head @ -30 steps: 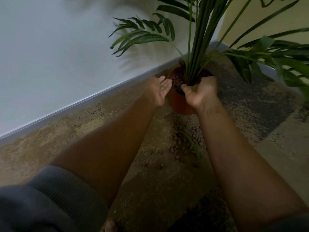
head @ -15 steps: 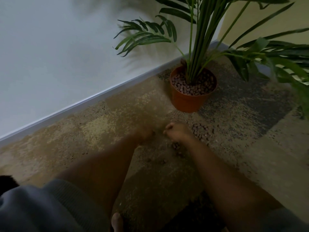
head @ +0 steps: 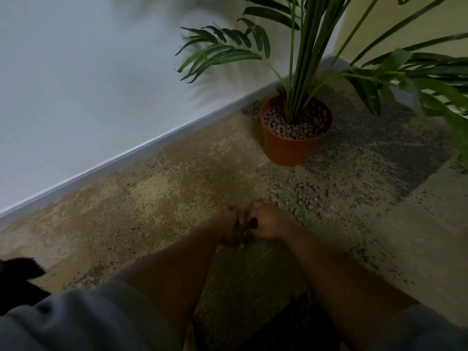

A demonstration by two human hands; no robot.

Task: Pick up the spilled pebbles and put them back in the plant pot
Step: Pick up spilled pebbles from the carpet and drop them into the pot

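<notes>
Gathering is the step in hand: both hands are low on the carpet [head: 177, 188], pressed close together just short of the spilled pebbles [head: 304, 196]. The left hand [head: 231, 230] and the right hand [head: 269, 224] have their fingers curled inward toward each other, and a few dark pebbles show in the gap between them – so each grip looks narrow, closed around a small scoop, though the dim light keeps me from counting what is held.

Most of the spill lies in a loose patch on the carpet just beyond the right hand, between the hands and the terracotta plant pot [head: 291, 150], with a fallen green leaf [head: 296, 206] lying across its near edge. The pot stands upright near the skirting board [head: 141, 154], already well filled with the same pebbles around the palm stems [head: 301, 72].

These look like clay balls: light, hard, round, dry. They should roll away readily and slip out between loose fingers, yet they are unlikely to break. Pinching them singly would be slow – I would rake them into a heap with the edges of both hands, then cup them from below with fingers tight together. The carpet pile may hold stray ones, and the leaf may come up with a handful
</notes>
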